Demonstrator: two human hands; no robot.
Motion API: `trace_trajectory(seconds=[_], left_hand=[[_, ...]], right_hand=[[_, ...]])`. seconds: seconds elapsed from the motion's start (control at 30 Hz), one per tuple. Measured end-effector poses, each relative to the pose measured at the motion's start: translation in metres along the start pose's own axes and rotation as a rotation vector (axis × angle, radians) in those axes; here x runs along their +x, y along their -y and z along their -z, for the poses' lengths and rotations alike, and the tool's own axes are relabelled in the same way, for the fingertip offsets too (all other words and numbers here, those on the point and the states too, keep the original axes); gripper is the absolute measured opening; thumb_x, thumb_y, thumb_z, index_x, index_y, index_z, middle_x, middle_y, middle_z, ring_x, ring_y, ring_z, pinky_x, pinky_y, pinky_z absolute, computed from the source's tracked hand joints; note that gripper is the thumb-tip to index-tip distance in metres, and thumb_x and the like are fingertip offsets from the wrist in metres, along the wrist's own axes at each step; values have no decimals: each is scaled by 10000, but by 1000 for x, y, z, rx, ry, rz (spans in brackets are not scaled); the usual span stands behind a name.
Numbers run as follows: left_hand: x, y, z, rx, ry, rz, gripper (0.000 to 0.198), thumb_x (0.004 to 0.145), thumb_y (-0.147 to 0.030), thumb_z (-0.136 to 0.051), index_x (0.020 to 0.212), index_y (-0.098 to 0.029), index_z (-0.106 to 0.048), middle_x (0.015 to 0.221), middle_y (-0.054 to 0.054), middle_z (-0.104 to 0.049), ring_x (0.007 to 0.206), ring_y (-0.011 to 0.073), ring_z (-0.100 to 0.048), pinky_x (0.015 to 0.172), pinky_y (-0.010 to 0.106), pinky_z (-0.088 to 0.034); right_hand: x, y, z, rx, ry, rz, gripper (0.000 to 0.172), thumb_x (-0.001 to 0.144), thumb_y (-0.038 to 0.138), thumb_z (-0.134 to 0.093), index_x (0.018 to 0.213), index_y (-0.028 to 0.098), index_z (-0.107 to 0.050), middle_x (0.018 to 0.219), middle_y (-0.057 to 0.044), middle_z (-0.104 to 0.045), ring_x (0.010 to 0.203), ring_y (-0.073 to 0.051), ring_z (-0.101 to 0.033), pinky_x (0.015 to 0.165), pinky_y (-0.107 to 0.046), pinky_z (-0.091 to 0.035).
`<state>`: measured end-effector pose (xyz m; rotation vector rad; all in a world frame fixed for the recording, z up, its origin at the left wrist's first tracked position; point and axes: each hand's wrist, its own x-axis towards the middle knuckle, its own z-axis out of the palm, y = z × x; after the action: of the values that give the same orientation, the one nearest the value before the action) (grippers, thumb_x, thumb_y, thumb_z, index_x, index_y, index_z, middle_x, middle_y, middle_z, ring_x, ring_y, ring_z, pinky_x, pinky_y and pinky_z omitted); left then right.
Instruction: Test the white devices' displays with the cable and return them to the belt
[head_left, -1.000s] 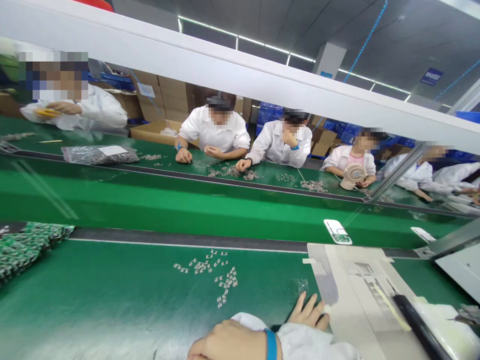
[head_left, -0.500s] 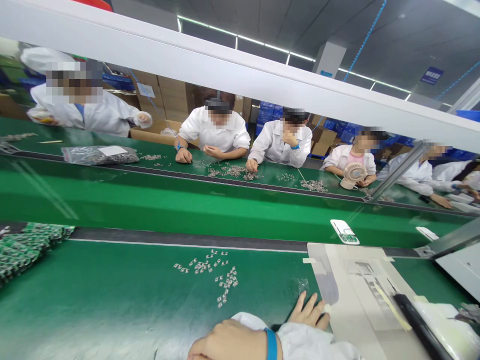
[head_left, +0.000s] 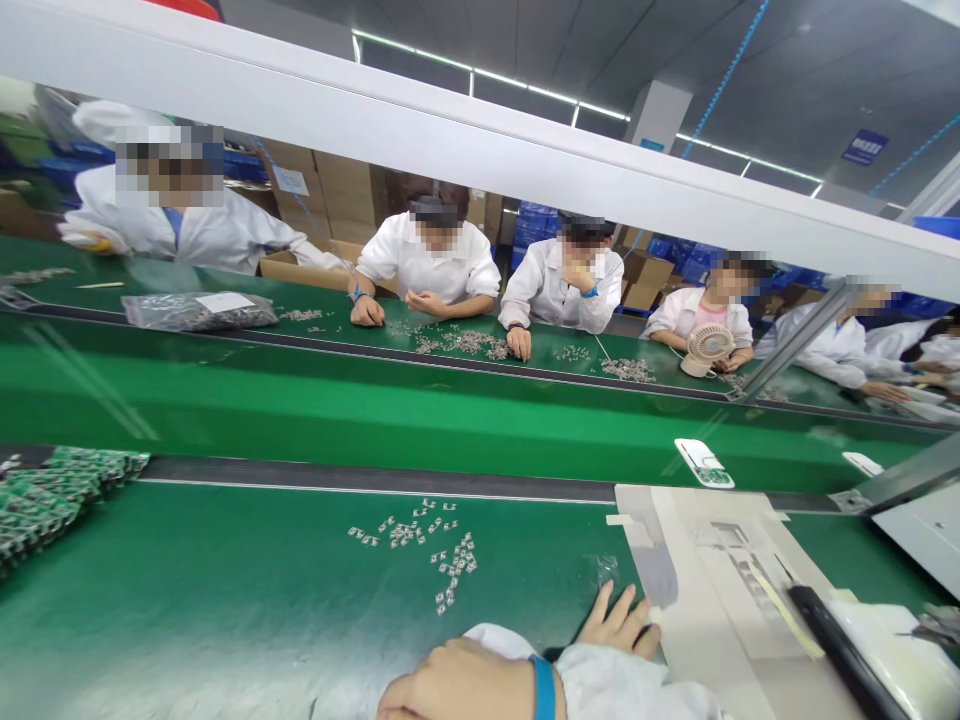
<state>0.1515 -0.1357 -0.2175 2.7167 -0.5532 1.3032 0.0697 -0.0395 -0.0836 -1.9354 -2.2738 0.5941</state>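
Observation:
My forearms are crossed on the green table, the right over the left. My left hand (head_left: 619,620) lies palm down with its fingers spread, holding nothing, beside a small clear plastic piece (head_left: 604,568) and the edge of a taped sheet (head_left: 679,590). My right hand (head_left: 461,680), below a blue wristband (head_left: 543,688), points left at the bottom edge; its back shows, but its fingers are mostly hidden. Small metal parts (head_left: 454,570) lie scattered on the table beyond my hands, several of them in loose rows.
Green circuit boards (head_left: 60,505) are heaped at left. A black-handled tool (head_left: 832,640) lies on the right. White casings (head_left: 703,463) sit on the green belt (head_left: 375,410). Across it, several people in white coats sit by piles of metal parts (head_left: 472,344), a plastic bag (head_left: 199,311) and a small fan (head_left: 709,348).
The white casings have shifted right along the belt. Opposite, one person's hand has moved slightly right and the person at far left has lowered an arm. My hands stay in place.

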Motion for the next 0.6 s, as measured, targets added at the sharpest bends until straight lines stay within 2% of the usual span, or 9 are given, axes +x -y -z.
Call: trace_trajectory(seconds=[0.33,0.6], left_hand=[[-1,0,3,1,65,-9,192,960,-286,-478,1093,-209,-594,1220,42,-636,1155,250,-572,1082,506,-339],[0,1,4,-3,50,-1,198,959,-283,-480,1094,-217,-609,1213,35,-642,1148,243,-576,1059,483,-366]], right_hand=[[0,0,2,1,-7,16,370,959,452,-357,951,274,-681,750,12,-771,583,-194,-705,428,-249,-354],[-1,1,4,2,-4,10,369,960,443,-359,952,261,-680,755,2,-771,596,-200,-711,436,-250,-354]])
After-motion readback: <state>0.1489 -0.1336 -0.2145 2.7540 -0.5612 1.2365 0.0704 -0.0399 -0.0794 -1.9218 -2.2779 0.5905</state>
